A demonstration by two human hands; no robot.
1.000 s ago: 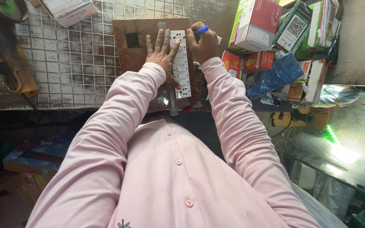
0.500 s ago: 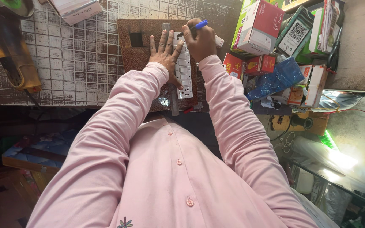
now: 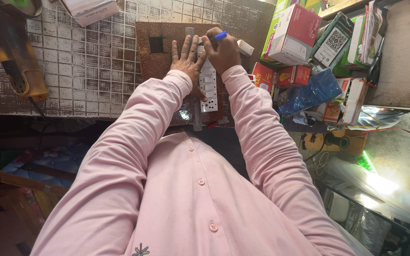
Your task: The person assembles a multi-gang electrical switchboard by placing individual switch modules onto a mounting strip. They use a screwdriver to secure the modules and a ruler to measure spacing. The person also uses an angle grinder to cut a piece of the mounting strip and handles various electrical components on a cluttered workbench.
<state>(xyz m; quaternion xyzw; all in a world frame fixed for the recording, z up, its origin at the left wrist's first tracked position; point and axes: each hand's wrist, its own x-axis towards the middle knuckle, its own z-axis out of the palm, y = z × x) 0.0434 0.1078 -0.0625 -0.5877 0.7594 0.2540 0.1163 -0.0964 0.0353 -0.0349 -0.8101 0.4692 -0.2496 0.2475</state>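
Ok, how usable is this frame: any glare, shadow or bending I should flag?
Head view: the hands are evenly lit and sharp, left hand flat on the brown board, right hand holding a blue pen; blown-out glare lower right on the clear plastic; the lower left is dark; wide-lens distortion bends the tiled worktop.

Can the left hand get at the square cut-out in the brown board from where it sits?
Probably yes. The left hand lies flat on the brown speckled board, with the square cut-out just beside its fingers and nothing lying between them.
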